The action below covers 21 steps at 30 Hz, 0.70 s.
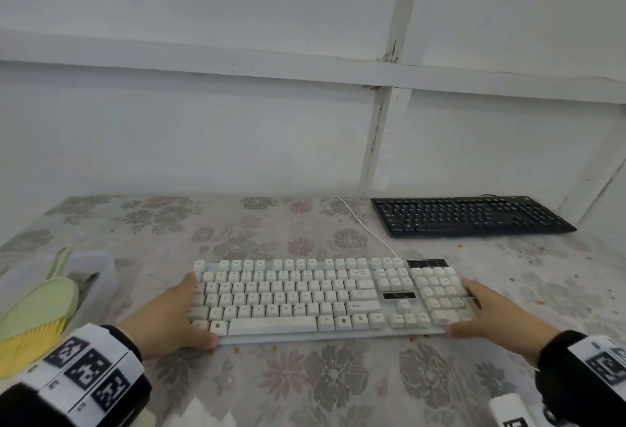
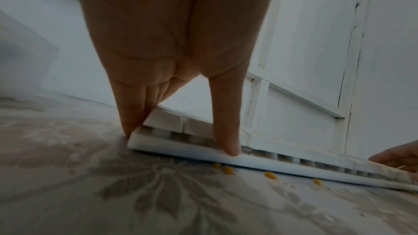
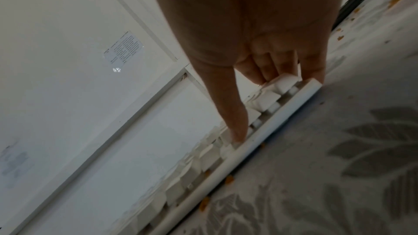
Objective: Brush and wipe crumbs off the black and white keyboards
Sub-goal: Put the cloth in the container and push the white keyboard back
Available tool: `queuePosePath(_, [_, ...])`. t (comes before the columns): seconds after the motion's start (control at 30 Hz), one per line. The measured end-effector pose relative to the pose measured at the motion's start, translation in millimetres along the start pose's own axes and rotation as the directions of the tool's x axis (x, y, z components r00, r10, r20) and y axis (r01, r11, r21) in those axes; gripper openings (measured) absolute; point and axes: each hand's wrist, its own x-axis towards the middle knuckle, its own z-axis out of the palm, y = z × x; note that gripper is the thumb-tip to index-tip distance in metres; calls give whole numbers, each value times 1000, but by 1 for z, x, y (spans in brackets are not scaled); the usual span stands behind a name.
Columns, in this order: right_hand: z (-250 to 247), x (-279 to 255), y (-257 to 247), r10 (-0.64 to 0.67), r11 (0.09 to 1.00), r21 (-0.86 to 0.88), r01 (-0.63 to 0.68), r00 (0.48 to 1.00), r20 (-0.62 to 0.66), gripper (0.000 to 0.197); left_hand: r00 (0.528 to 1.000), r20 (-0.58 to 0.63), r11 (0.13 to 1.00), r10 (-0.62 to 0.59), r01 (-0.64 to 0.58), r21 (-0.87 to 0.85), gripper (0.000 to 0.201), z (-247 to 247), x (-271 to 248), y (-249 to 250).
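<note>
White plastic, the white keyboard [image 1: 325,298] lay across the near middle of the flowered tablecloth [image 1: 305,389], its long edge toward the person and its white cable [image 1: 364,228] running from its far edge toward the wall. The left hand [image 1: 169,316] gripped its left end: in the left wrist view the thumb [image 2: 226,131] pressed on the front rim while the other fingers [image 2: 131,112] curled round the corner, tips at the cloth. The right hand [image 1: 487,316] gripped the right end likewise, thumb [image 3: 233,117] on the front rim beside the lowest key row and fingers [image 3: 280,67] bent over the outermost keys. In both wrist views a thin dark line showed under the front edge (whether this was shadow or a gap cannot be told). Small orange crumbs [image 2: 228,170] lay on the cloth just beside that front edge, and more were scattered toward the right side of the table [image 3: 394,3]. The black keyboard [image 1: 471,216] sat flat at the far right, close to the wall and well apart from the white one. At the left edge stood a translucent bin [image 1: 98,277], with a pale green brush [image 1: 40,311] with yellow bristles resting in it. Marker-patterned bands [image 1: 88,365] over dark sleeves wrapped both wrists
</note>
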Motion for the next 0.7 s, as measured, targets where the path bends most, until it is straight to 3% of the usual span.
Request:
queuePosePath(0.43, [2,11,4,-41,997,66,45,998,-52,41,994,-53,994,-93,89,-60,92,-1,7,-4])
queuePosePath(0.7, [22,41,-14,-80,995,57,82,996,-32,46,972,-66,974,-225,224,-28,83,-17,28,-14])
